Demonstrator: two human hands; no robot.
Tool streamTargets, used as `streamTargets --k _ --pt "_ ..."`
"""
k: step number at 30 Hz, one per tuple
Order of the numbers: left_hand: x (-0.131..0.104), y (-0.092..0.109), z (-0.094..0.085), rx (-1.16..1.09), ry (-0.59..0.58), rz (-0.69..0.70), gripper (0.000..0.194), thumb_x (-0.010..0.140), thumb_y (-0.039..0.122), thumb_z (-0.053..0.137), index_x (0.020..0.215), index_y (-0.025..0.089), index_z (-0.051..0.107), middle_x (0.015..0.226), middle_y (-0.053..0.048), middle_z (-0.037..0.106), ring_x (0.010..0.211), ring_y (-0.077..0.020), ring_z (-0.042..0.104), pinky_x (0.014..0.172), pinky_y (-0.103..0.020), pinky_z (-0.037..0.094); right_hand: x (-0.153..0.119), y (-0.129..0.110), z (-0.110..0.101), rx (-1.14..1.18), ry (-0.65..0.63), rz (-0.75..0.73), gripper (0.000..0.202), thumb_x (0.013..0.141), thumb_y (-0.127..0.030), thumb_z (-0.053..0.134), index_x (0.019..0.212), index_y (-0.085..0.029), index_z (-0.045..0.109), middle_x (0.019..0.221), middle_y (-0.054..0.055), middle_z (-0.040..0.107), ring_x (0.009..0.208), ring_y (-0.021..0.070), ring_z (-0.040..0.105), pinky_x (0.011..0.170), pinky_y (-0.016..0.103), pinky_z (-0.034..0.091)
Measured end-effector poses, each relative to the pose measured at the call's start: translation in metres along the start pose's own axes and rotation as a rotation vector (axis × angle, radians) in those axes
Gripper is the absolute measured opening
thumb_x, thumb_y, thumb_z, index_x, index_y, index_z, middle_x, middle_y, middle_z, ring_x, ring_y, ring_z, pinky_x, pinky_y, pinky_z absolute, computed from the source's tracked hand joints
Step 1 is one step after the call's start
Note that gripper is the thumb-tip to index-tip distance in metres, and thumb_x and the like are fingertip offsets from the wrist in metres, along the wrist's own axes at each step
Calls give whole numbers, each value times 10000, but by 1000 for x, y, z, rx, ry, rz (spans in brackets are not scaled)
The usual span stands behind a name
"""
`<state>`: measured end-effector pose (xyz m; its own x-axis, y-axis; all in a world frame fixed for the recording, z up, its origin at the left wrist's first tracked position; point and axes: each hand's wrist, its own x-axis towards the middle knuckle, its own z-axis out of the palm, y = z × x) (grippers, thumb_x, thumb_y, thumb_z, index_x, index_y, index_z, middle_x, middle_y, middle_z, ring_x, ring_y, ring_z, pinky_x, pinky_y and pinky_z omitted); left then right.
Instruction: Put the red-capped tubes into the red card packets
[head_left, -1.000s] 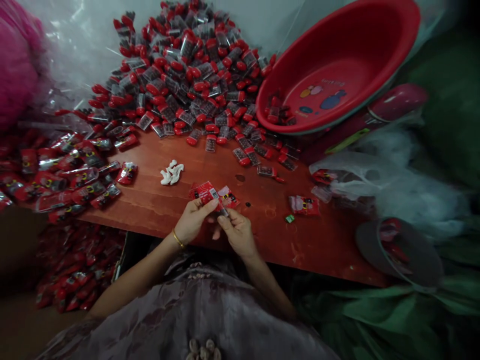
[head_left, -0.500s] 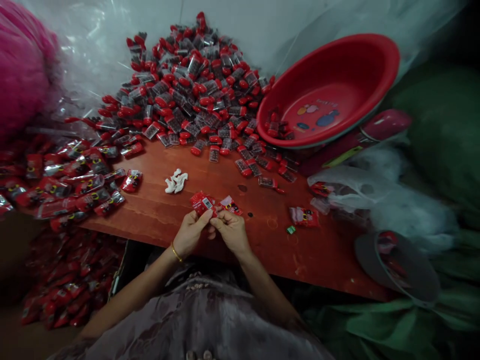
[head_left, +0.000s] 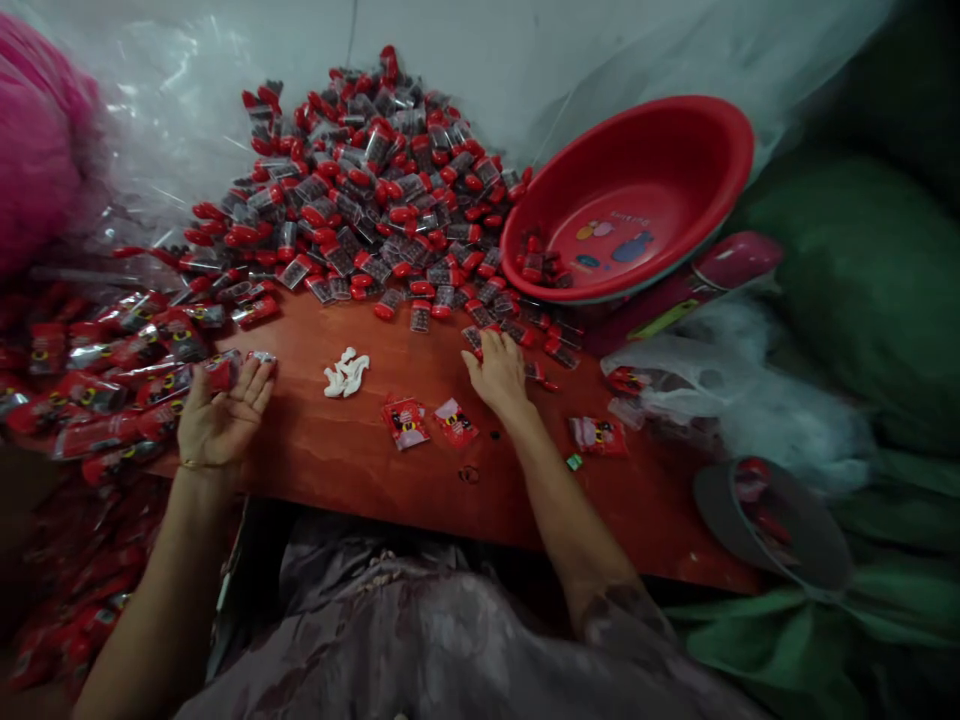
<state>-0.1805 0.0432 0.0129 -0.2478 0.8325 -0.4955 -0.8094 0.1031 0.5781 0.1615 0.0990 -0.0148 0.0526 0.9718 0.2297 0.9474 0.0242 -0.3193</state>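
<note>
My left hand (head_left: 225, 415) is open, palm up and fingers apart, beside the heap of filled red packets (head_left: 154, 375) at the table's left. It holds nothing that I can see. My right hand (head_left: 499, 372) reaches to the front edge of a big pile of clear tubes with red caps (head_left: 375, 190). Its thumb and fingers are apart over a tube (head_left: 472, 338), and the fingertips are partly hidden. Between my hands lie two flat red printed packets, a left packet (head_left: 406, 424) and a right packet (head_left: 456, 423).
White crumpled scraps (head_left: 346, 374) lie on the wooden table (head_left: 352, 470). A tilted red basin (head_left: 637, 200) holds a few pieces. To the right are another red packet (head_left: 598, 436), a small green piece (head_left: 574, 462), clear plastic bags (head_left: 772, 390) and a grey container (head_left: 772, 530).
Half a second ago both hands held a red packet together at the front. They have parted, the left towards the packet heap, the right forward to the tubes. The view has shifted slightly.
</note>
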Motion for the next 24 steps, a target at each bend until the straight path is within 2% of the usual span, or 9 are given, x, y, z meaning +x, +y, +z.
streamTargets --k 3,6,10,13,15,18,21,24 --pt "-3 -2 -1 -38 -16 -80 659 855 572 373 1212 33 500 1017 -196 684 987 -250 651 729 -327 567 4 21 17 -127 -97 -23 494 879 -260 442 1348 -104 437 1436 129 408 1351 348 259 1073 575 199" --pt "-9 -22 -1 -20 33 -152 591 885 478 371 1216 2 484 975 -197 691 945 -247 666 719 -329 570 -21 27 23 -176 -92 -58 469 903 -261 401 1353 -134 439 1421 106 434 1343 342 276 1071 605 168" --pt "-9 -38 0 -24 99 -42 397 902 394 362 1037 94 585 870 -112 716 873 -188 684 722 -290 561 -67 23 10 -195 -21 -89 428 915 -309 396 1298 -152 505 1371 141 481 1335 330 299 1050 607 211" --pt "-17 -51 8 129 70 -21 287 880 355 417 831 147 609 771 -61 719 768 -168 692 669 -277 550 -94 15 6 -157 -35 -221 404 918 -337 414 1279 -196 528 1410 119 439 1363 302 260 1073 573 207" --pt "-28 -67 15 280 -10 -6 220 826 345 515 776 154 612 744 -50 718 725 -159 687 671 -267 537 -106 11 11 -109 -75 -283 365 919 -321 427 1243 -223 565 1366 89 499 1348 291 296 1078 561 211" --pt "-49 -101 22 548 -195 111 240 709 374 656 789 148 637 776 -57 722 758 -180 680 760 -308 521 -117 8 19 -41 -57 -261 300 916 -278 448 1150 -261 636 1232 46 619 1289 285 389 1065 560 236" --pt "-66 -129 27 936 -410 272 288 720 407 640 851 152 669 849 -69 724 803 -196 665 778 -313 501 -122 6 21 -22 60 -242 277 910 -268 470 1112 -289 658 1202 41 639 1258 283 431 1057 579 227" --pt "-75 -143 36 1315 -557 412 306 801 409 548 956 179 675 898 -59 724 772 -174 655 715 -269 479 -123 2 18 -25 211 -229 281 911 -297 483 1144 -298 639 1200 58 639 1237 271 461 1062 584 202"
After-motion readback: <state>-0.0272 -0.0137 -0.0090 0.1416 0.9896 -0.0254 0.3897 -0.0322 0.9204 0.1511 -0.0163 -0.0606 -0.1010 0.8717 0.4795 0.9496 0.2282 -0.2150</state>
